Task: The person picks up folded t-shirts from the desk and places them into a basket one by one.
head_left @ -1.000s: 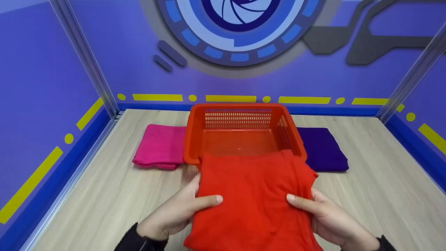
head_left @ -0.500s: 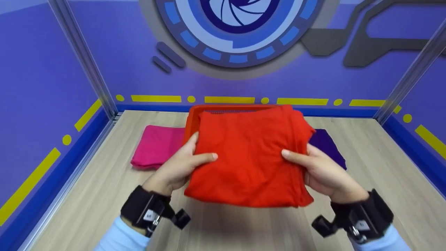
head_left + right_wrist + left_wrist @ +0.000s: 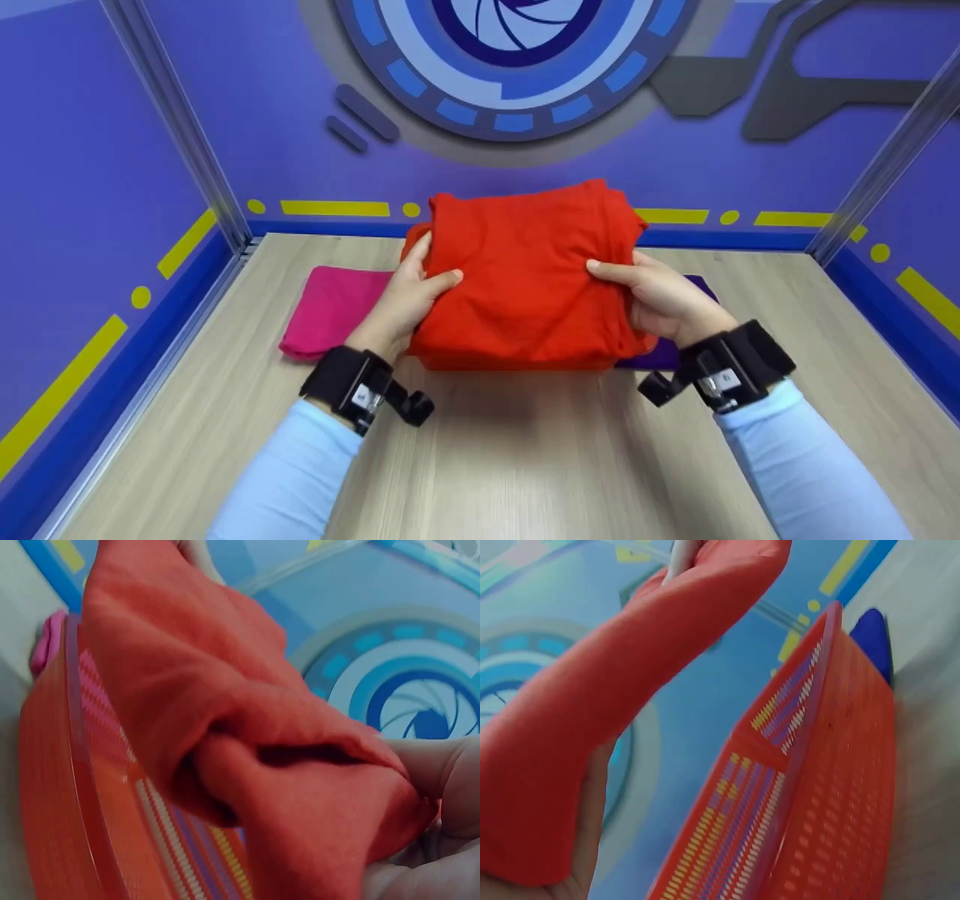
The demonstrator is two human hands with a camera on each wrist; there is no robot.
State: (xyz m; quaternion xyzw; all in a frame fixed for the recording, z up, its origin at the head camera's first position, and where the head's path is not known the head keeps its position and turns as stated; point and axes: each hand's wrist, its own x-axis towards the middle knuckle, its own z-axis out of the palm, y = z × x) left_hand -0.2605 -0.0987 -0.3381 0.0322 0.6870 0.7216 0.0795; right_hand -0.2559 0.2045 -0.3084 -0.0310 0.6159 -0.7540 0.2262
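Observation:
Both hands hold a folded red cloth (image 3: 525, 277) by its sides, thumbs on top. My left hand (image 3: 412, 292) grips its left edge, and my right hand (image 3: 660, 296) pinches the right edge, where folds bunch up. The cloth hangs above the orange-red plastic basket (image 3: 517, 364), hiding most of it in the head view. Both wrist views show a gap between the cloth and the basket's rim (image 3: 825, 675). In the right wrist view, the cloth (image 3: 225, 705) sags in loose folds beside the thumb.
A folded pink cloth (image 3: 330, 311) lies on the wooden table (image 3: 495, 465) left of the basket. A dark purple folded cloth (image 3: 649, 358) lies to the right, partly covered by the right hand. Blue printed walls (image 3: 67, 187) enclose the table at the back and sides.
Both hands have carried the red cloth forward, away from the body, from in front of the basket to over it. The basket and the pink and purple cloths have stayed in place.

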